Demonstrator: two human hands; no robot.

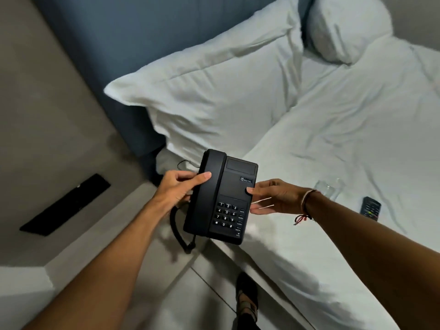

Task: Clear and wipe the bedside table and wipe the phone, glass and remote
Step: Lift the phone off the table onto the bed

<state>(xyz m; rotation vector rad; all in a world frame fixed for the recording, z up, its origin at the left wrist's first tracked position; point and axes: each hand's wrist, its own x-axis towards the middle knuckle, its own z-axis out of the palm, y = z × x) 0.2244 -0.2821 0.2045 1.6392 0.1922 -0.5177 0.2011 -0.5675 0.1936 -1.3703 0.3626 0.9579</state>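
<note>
A black desk phone with its handset on the cradle hangs in the air over the edge of the bed. My left hand grips its left side, thumb on the handset. My right hand holds its right edge, thumb on top and fingers beneath. The coiled cord dangles below the phone. A clear glass lies on the sheet behind my right wrist. Further right on the sheet lies a black remote. The bedside table is not in view.
The bed with its white sheet fills the right half, with two white pillows against a blue headboard. A dark panel is set into the grey surface at the left. My sandalled foot stands on the tiled floor.
</note>
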